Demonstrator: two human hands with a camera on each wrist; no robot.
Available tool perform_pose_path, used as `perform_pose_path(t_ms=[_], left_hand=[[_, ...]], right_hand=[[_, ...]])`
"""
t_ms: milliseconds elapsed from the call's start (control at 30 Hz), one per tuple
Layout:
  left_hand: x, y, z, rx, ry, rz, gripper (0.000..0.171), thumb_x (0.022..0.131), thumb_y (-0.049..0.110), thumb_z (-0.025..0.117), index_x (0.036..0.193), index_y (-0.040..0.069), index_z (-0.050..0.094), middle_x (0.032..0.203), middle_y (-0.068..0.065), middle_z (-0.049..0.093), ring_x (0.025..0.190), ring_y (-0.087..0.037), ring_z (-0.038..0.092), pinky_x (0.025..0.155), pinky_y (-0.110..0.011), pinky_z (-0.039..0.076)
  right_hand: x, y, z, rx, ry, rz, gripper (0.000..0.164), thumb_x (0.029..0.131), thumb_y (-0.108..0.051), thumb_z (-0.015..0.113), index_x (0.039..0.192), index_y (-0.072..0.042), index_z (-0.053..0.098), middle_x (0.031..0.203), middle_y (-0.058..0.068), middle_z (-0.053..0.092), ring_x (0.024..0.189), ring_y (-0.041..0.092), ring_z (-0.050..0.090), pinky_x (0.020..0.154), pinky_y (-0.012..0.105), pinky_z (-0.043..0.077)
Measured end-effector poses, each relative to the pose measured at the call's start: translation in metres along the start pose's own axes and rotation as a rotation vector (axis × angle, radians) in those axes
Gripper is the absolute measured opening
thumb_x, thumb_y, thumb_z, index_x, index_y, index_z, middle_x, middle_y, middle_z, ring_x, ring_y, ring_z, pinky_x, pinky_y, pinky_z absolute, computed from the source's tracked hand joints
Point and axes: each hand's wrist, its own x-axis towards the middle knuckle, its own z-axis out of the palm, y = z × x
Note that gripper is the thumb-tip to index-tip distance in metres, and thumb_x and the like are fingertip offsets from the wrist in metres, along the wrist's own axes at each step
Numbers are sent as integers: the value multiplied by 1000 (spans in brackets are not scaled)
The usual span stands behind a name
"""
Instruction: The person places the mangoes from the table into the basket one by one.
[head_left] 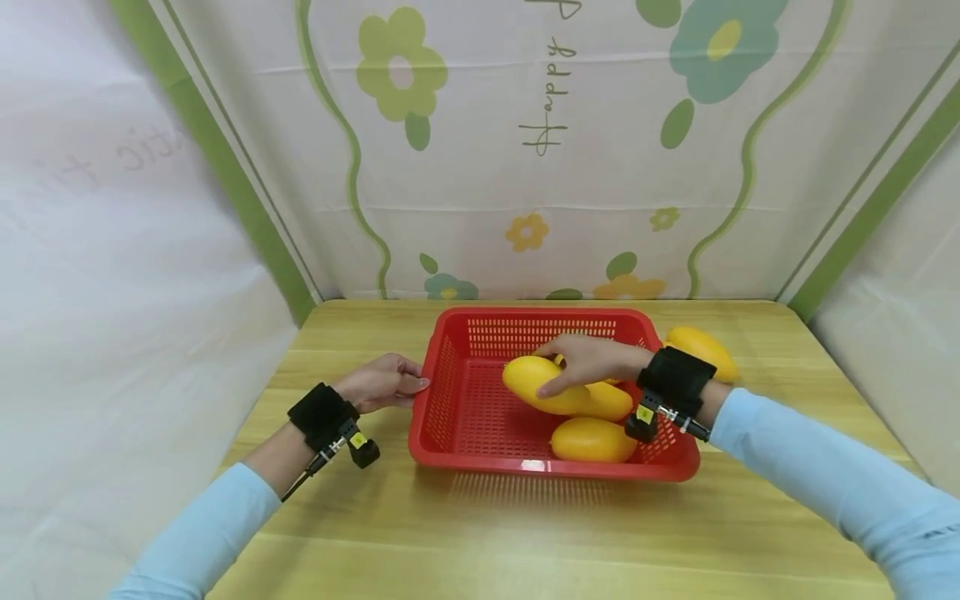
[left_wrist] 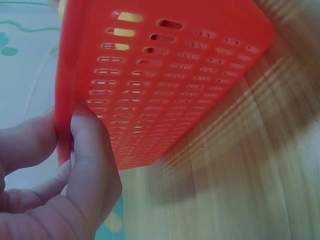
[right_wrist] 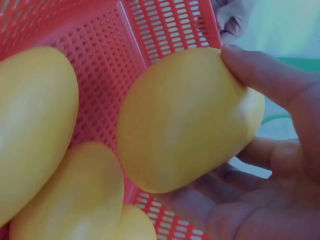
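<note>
In the head view, a yellow mango point(head_left: 543, 392) is held over the red basket point(head_left: 480, 466) by the right grip point(head_left: 585, 360), with thumb and fingers curled about it. The basket's left rim is clasped by the left grip point(head_left: 384, 383). The work is judged to be partway along: other mangoes point(head_left: 592, 440) are already contained in the basket, the held one is not yet released, and an outer mango point(head_left: 705, 352) is left on the desk point(head_left: 525, 542), right of the basket.

In the left wrist view, the rim is seen pinched, and the basket's slotted outer wall point(left_wrist: 165, 85) is revealed.

In the right wrist view, three mangoes are distinguished in the basket, partly hidden by the right grip in the head view; whether they are touched by the held one cannot be told.
</note>
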Motion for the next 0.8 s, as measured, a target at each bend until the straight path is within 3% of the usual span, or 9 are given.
perform_pose_path(t_ms=[233, 533, 800], left_hand=[[1, 1, 3, 12, 13, -1, 30, 98, 1, 49, 121, -18, 52, 101, -16, 67, 84, -18, 68, 80, -33, 60], [-1, 3, 3, 22, 29, 6, 29, 98, 0, 49, 120, -17, 53, 100, -17, 68, 83, -18, 68, 78, -32, 60], [-1, 1, 2, 39, 24, 18, 28, 97, 0, 50, 118, -18, 53, 97, -15, 68, 82, -18, 68, 79, -35, 60]], right_hand=[[14, -7, 6, 0, -33, -29, 49, 82, -35, 74, 122, -9, 62, 103, 3, 65, 89, 19, 56, 84, 37, 48], [26, -9, 18, -15, -55, 2, 61, 81, -36, 75, 131, -5, 56, 116, 6, 61, 99, 22, 52, 93, 42, 46], [36, -13, 30, -24, -89, 22, 61, 81, -34, 75, 131, -4, 56, 119, 8, 61, 103, 23, 52, 96, 43, 45]])
